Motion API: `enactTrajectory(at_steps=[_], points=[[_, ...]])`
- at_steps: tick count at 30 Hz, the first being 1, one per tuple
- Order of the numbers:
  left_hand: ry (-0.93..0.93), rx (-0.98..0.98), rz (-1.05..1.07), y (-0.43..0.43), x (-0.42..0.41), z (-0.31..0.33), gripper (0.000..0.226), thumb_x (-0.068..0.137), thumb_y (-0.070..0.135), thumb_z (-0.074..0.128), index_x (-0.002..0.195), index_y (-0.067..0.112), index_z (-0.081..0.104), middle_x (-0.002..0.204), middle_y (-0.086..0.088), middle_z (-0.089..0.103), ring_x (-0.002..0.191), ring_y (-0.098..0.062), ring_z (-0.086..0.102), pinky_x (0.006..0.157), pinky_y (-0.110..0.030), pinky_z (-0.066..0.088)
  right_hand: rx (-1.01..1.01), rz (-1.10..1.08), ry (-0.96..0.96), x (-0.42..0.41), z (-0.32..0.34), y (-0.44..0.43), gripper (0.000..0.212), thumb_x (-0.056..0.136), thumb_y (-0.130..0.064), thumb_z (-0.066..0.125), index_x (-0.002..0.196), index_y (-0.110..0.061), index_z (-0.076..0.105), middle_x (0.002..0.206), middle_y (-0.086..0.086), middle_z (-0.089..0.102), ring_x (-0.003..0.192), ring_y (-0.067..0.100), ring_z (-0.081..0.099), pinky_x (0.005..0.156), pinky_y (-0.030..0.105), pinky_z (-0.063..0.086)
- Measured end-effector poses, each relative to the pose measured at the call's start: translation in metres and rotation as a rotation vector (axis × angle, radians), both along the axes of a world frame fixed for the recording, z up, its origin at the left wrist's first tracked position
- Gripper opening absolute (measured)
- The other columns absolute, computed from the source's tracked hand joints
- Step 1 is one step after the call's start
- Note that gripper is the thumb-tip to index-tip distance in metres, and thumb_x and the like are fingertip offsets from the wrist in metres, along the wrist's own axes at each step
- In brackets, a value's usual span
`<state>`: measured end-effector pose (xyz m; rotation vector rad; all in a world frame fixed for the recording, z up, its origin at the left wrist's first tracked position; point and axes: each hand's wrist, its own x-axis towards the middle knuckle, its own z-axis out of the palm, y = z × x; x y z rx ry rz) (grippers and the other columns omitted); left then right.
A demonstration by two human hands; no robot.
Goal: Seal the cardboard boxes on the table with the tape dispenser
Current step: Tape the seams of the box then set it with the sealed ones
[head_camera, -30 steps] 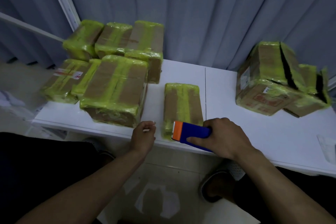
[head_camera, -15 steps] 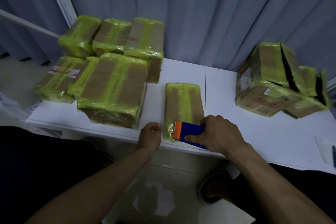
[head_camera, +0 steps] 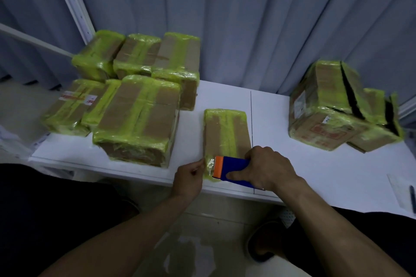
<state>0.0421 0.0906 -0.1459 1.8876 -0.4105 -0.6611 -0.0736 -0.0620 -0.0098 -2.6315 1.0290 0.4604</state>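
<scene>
A small flat cardboard box (head_camera: pixel 226 132) striped with yellow-green tape lies near the front edge of the white table (head_camera: pixel 281 159). My right hand (head_camera: pixel 267 168) grips a blue tape dispenser (head_camera: pixel 234 170) with an orange front, held at the box's near end. My left hand (head_camera: pixel 190 177) pinches the free end of the tape (head_camera: pixel 209 165) just left of the dispenser's mouth, at the box's near left corner.
Several taped boxes are stacked at the left, the nearest a large one (head_camera: pixel 137 119). Two more taped boxes (head_camera: pixel 333 108) sit at the right. A paper with a pen (head_camera: pixel 405 193) lies at the far right edge. Grey curtains hang behind.
My left hand moved right from the table edge to the dispenser's mouth and took hold of the tape end. The right hand and dispenser stayed at the box's near end.
</scene>
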Motion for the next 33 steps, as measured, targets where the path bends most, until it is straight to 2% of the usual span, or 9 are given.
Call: enactTrajectory(at_steps=[3, 6, 10, 13, 16, 19, 23, 28, 33], points=[[-0.017, -0.006, -0.081, 0.003, 0.001, -0.006, 0.035, 0.102, 0.015, 0.053, 0.136, 0.017, 0.058, 0.128, 0.007, 0.063, 0.112, -0.004, 0.057, 0.092, -0.012, 0.042, 0.027, -0.010, 0.016, -0.001, -0.002, -0.004, 0.080, 0.060, -0.084, 0.074, 0.113, -0.025, 0.062, 0.100, -0.006, 0.068, 0.089, 0.016, 0.066, 0.080, 0.036, 0.060], [-0.030, -0.015, -0.183, 0.007, 0.004, -0.004, 0.039, 0.103, 0.018, 0.051, 0.141, 0.022, 0.053, 0.124, 0.011, 0.064, 0.105, 0.005, 0.058, 0.094, -0.018, 0.045, 0.043, -0.017, 0.010, -0.002, -0.003, -0.008, 0.080, 0.061, -0.083, 0.075, 0.115, -0.025, 0.062, 0.102, -0.006, 0.068, 0.091, 0.016, 0.067, 0.081, 0.036, 0.060], [-0.135, -0.113, -0.300, 0.013, 0.011, 0.001, 0.044, 0.097, 0.023, 0.063, 0.139, 0.032, 0.053, 0.126, 0.019, 0.063, 0.111, 0.014, 0.057, 0.096, -0.012, 0.046, 0.071, -0.023, -0.014, -0.003, -0.004, -0.011, 0.080, 0.062, -0.082, 0.076, 0.117, -0.025, 0.061, 0.101, -0.007, 0.067, 0.091, 0.015, 0.066, 0.076, 0.031, 0.057], [-0.248, -0.204, -0.317, 0.015, 0.026, 0.000, 0.047, 0.090, 0.010, 0.071, 0.134, 0.022, 0.061, 0.137, 0.012, 0.058, 0.123, 0.004, 0.054, 0.100, -0.022, 0.050, 0.097, -0.033, -0.027, -0.005, -0.006, -0.013, 0.081, 0.061, -0.081, 0.077, 0.118, -0.025, 0.062, 0.101, -0.007, 0.067, 0.091, 0.014, 0.067, 0.078, 0.033, 0.059], [-0.366, -0.208, -0.406, 0.014, 0.034, 0.000, 0.040, 0.089, 0.020, 0.073, 0.128, 0.021, 0.068, 0.142, 0.014, 0.054, 0.122, 0.001, 0.056, 0.089, -0.024, 0.057, 0.110, -0.038, -0.029, -0.007, -0.008, -0.015, 0.082, 0.060, -0.081, 0.078, 0.117, -0.025, 0.063, 0.102, -0.007, 0.068, 0.090, 0.014, 0.067, 0.080, 0.034, 0.060], [-0.485, -0.140, -0.486, 0.009, 0.041, 0.003, 0.038, 0.086, 0.037, 0.070, 0.121, 0.024, 0.072, 0.136, 0.016, 0.058, 0.109, 0.002, 0.062, 0.087, -0.025, 0.057, 0.118, -0.037, -0.039, -0.009, -0.008, -0.016, 0.080, 0.060, -0.081, 0.078, 0.115, -0.025, 0.063, 0.101, -0.007, 0.068, 0.090, 0.014, 0.067, 0.079, 0.034, 0.060], [-0.510, -0.114, -0.534, 0.004, 0.050, -0.001, 0.044, 0.080, 0.025, 0.080, 0.122, 0.017, 0.071, 0.123, 0.010, 0.067, 0.104, 0.001, 0.064, 0.090, -0.029, 0.056, 0.104, -0.012, -0.048, -0.011, -0.011, -0.016, 0.081, 0.060, -0.082, 0.077, 0.116, -0.025, 0.063, 0.102, -0.008, 0.068, 0.091, 0.013, 0.067, 0.080, 0.034, 0.060], [-0.902, -0.083, -0.565, 0.004, 0.050, -0.009, 0.041, 0.082, 0.020, 0.081, 0.121, 0.014, 0.070, 0.116, 0.001, 0.072, 0.101, -0.012, 0.066, 0.091, -0.025, 0.053, 0.089, 0.006, -0.063, -0.014, -0.011, -0.016, 0.078, 0.062, -0.083, 0.076, 0.114, -0.026, 0.064, 0.101, -0.008, 0.069, 0.090, 0.013, 0.067, 0.079, 0.034, 0.061], [-0.940, -0.097, -0.602, 0.007, 0.056, -0.012, 0.032, 0.092, 0.014, 0.067, 0.124, 0.011, 0.066, 0.117, -0.003, 0.068, 0.102, -0.016, 0.065, 0.091, -0.028, 0.053, 0.119, -0.004, -0.103, -0.026, 0.007, -0.018, 0.061, 0.060, -0.079, 0.080, 0.089, -0.027, 0.067, 0.077, -0.012, 0.064, 0.075, 0.007, 0.066, 0.061, 0.025, 0.052]])
